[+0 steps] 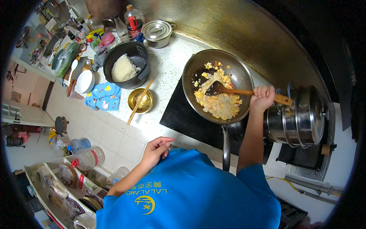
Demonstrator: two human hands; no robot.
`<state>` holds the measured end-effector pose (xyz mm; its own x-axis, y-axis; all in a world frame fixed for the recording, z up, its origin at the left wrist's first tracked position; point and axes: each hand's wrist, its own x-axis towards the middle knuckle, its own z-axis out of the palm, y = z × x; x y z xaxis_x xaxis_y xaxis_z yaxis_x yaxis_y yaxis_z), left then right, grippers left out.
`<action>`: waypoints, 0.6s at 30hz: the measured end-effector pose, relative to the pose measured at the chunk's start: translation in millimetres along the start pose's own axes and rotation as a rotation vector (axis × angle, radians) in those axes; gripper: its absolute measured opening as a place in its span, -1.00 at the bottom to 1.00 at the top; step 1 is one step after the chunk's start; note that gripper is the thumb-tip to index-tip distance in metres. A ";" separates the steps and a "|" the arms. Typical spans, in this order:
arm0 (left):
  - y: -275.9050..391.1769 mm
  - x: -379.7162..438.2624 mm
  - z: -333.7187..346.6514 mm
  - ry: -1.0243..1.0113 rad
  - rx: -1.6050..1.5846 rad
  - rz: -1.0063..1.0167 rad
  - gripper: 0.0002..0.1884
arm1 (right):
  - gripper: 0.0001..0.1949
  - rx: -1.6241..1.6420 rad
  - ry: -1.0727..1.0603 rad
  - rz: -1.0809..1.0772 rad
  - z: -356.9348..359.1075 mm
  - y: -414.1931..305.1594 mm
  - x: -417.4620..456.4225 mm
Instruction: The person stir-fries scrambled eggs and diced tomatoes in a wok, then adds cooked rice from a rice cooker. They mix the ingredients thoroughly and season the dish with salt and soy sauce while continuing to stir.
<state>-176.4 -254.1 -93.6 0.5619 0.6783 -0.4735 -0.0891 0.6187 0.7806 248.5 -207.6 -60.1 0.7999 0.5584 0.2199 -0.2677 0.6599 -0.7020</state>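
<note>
My right hand (261, 96) grips the handle of a wooden spatula (238, 91). Its dark blade rests among fried rice and scrambled egg (221, 101), with a few red bits, inside a wok (190, 77). The wok sits on a black glass cooktop (177, 110), its metal handle (226, 151) pointing toward me. Near the counter's front edge, my left hand (157, 150) hovers before my blue shirt, index finger extended and the others loosely curled, holding nothing. Wooden chopsticks (139, 103) lie across a brass-coloured bowl (135, 94) left of the cooktop.
A black rice-cooker pot (145, 73) holds white rice (124, 68). Beside it are a blue patterned cloth (104, 96), a white bowl (85, 81) and a lidded steel pot (157, 33). A steel steamer (297, 116) stands close to my right hand. Storage bins (51, 169) stand lower left.
</note>
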 end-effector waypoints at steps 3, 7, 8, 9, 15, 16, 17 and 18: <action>-1.9 1.0 0.2 0.003 0.001 -0.005 -0.78 | -0.62 -0.001 -0.259 0.152 18.5 -14.3 31.1; -3.3 6.3 4.6 -0.029 0.004 -0.038 -0.78 | -0.63 -0.086 -0.416 0.466 31.8 18.6 60.8; -3.8 6.9 5.7 -0.033 0.016 -0.047 -0.78 | -0.63 -0.076 -0.474 0.528 31.2 27.8 66.6; -4.1 6.7 6.3 -0.030 0.014 -0.041 -0.78 | -0.63 -0.111 -0.439 0.518 28.2 34.0 71.3; -7.7 -5.4 -1.5 0.041 0.034 -0.016 -0.77 | -0.63 -0.120 -0.282 0.491 11.9 24.6 82.3; -8.6 -7.9 -3.1 0.056 0.014 -0.010 -0.78 | -0.63 -0.110 -0.277 0.477 13.2 19.2 81.3; -9.4 -10.0 -4.2 0.069 -0.006 -0.008 -0.78 | -0.62 -0.080 -0.374 0.415 15.8 16.4 79.6; -10.1 -11.3 -4.4 0.106 -0.001 -0.040 -0.78 | -0.62 -0.037 -0.436 0.391 20.4 14.2 81.2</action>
<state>-185.4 -266.3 -97.9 0.4750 0.6909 -0.5450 -0.0691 0.6467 0.7596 298.7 -142.7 -38.4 0.3487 0.9172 0.1925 -0.4736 0.3497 -0.8084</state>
